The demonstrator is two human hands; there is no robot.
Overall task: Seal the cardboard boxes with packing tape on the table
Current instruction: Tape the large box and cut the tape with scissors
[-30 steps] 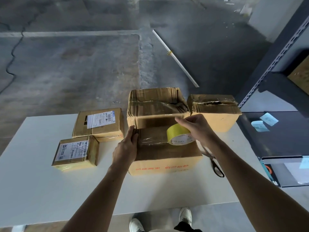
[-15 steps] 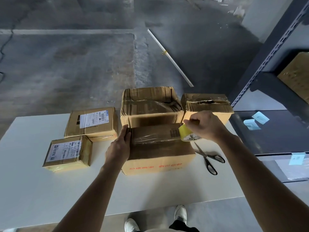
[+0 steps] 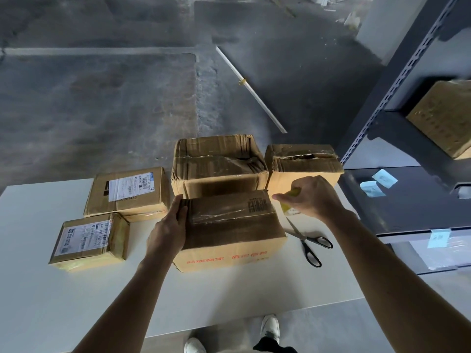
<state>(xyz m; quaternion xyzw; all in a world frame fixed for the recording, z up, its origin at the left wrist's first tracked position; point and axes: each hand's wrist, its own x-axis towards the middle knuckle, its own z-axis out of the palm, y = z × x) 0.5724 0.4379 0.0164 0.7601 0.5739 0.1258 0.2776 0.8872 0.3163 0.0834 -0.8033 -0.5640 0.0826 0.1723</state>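
A cardboard box with red print [image 3: 230, 233] sits at the table's middle, a clear strip of tape across its top. My left hand [image 3: 169, 226] presses flat against the box's left end with straight fingers. My right hand [image 3: 312, 197] grips a yellow tape roll [image 3: 288, 206] just past the box's right end; the roll is mostly hidden under the hand. Behind stand a larger worn box [image 3: 219, 164] and a smaller box [image 3: 303, 165] with a torn top seam.
Two labelled boxes [image 3: 127, 191] [image 3: 89, 240] lie on the white table [image 3: 76, 301] at left. Black-handled scissors [image 3: 309, 242] lie right of the middle box. A dark metal shelf rack [image 3: 407, 187] stands close at right. My shoes show below the table's near edge.
My right hand carried the tape roll from above the box's top rightward and down past its right end. The left hand stayed at the left end.
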